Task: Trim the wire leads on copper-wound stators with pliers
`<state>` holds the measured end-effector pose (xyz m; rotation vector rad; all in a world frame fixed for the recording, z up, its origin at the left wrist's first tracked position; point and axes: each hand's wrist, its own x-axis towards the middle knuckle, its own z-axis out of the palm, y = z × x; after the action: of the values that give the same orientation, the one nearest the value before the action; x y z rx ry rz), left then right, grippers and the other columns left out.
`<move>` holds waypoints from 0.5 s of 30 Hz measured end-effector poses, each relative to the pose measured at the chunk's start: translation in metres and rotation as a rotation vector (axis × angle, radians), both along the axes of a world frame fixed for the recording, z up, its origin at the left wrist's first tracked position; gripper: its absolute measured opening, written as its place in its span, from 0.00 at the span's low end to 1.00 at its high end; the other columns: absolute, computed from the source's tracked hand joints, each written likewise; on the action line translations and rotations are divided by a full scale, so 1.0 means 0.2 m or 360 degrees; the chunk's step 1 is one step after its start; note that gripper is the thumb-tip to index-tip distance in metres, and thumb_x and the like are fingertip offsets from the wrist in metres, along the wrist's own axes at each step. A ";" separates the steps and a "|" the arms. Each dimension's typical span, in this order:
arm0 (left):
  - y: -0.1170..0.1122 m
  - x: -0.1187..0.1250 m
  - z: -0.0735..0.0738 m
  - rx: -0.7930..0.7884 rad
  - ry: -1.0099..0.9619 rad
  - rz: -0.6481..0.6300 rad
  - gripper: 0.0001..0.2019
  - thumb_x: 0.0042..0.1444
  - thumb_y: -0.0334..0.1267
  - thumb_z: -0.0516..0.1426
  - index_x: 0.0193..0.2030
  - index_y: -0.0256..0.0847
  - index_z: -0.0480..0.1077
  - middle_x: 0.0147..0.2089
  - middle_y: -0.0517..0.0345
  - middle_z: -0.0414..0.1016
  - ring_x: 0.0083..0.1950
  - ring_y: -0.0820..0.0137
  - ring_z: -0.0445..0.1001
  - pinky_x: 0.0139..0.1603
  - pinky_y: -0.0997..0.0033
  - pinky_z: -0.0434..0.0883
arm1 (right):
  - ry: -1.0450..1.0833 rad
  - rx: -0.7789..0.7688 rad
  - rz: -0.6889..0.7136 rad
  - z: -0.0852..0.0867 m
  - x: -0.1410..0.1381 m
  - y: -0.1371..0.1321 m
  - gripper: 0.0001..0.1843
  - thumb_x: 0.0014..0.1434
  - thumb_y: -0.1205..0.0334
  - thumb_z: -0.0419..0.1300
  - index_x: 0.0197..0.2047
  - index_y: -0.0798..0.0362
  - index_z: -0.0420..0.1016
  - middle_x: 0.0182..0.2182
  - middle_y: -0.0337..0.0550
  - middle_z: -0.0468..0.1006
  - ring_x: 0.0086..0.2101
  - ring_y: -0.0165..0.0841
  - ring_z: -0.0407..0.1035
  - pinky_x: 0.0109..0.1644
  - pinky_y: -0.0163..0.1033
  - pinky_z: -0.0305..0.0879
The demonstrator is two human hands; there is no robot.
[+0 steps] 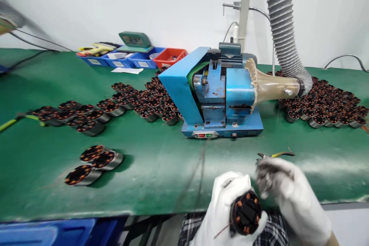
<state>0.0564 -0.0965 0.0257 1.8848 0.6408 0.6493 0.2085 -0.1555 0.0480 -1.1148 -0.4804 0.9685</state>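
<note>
My left hand [227,207], in a white glove, is wrapped round a round motor stator [246,213] with copper windings, held below the table's front edge with its open face toward me. A thin wire lead hangs from it. My right hand [284,188], also gloved, hovers just right of the stator with its fingertips pinched together; motion blur hides what they pinch. Small yellow-handled pliers [276,155] lie on the green mat just beyond that hand.
A blue bench machine [213,96] with a clear funnel and grey extraction hose [284,34] stands mid-table. Several stators lie in clusters at left [92,163], centre [144,100] and right [325,102]. Blue and red bins [135,59] sit at the back. A blue crate [52,232] is below.
</note>
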 end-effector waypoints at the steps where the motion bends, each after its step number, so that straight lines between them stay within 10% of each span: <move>1: 0.00 0.00 0.01 0.0054 -0.0023 0.0003 0.24 0.50 0.35 0.59 0.54 0.53 0.62 0.48 0.52 0.69 0.49 0.59 0.72 0.51 0.58 0.72 | -0.0193 -0.0043 0.0079 0.00 -0.02 0.00 0.08 0.44 0.61 0.70 0.32 0.49 0.82 0.27 0.42 0.80 0.27 0.31 0.72 0.31 0.33 0.71; 10: -0.02 0.01 -0.01 0.0069 -0.0103 0.0033 0.21 0.48 0.34 0.60 0.50 0.52 0.66 0.45 0.53 0.70 0.46 0.60 0.73 0.47 0.58 0.74 | 0.0158 0.0011 -0.0369 0.02 0.07 0.02 0.12 0.47 0.52 0.69 0.28 0.52 0.78 0.21 0.38 0.75 0.19 0.26 0.66 0.19 0.29 0.62; 15: -0.02 0.01 -0.02 -0.0071 -0.0111 0.0113 0.25 0.49 0.34 0.61 0.53 0.54 0.61 0.49 0.54 0.70 0.43 0.62 0.74 0.45 0.58 0.75 | -0.1501 -0.0610 -0.0039 -0.20 0.23 -0.07 0.18 0.54 0.50 0.61 0.43 0.51 0.76 0.42 0.51 0.78 0.42 0.43 0.72 0.48 0.50 0.68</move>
<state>0.0583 -0.1002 0.0224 1.7968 0.6741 0.7370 0.2551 -0.1697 0.0088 -1.9144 -1.0571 0.4624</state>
